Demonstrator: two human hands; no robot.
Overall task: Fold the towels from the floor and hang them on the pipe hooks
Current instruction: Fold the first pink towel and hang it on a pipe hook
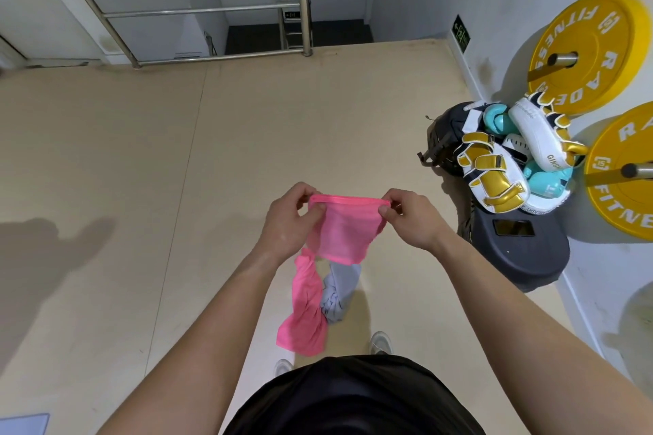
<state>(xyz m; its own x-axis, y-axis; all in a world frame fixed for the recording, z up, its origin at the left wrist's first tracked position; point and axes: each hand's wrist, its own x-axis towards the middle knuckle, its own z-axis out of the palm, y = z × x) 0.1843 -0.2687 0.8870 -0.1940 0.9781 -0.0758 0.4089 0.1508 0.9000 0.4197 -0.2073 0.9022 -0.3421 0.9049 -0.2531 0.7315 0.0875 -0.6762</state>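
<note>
A black shirt [353, 399] fills the bottom of the view, and two bare arms reach out from it.

The left hand [288, 219] and the right hand [411, 219] are up in front of the body. Each one pinches a top corner of a pink towel [339, 229] between thumb and fingers. The top edge is pulled flat between the two hands. The towel hangs down short and looks doubled over, so I think the folding step is going on and is partly done.

Under the towel there is more pink cloth [304, 311] and a grey towel [337, 293], bunched up on the floor [141, 187] near the shoes [381, 342]. I cannot tell if the pink cloth is a second towel or the long end of the held one.

Next, I think the hands need to bring the two corners together and make the edges match. Then the towel has to go up on a hook. The grey towel has not been folded yet.

To the right is a pile of white and gold pads [494, 169] on a black stand [519, 258]. Yellow plates [583, 53] hang on the wall. A metal rail [198, 11] is far ahead. I see no free hook here, so the person may have to turn and look for one.
</note>
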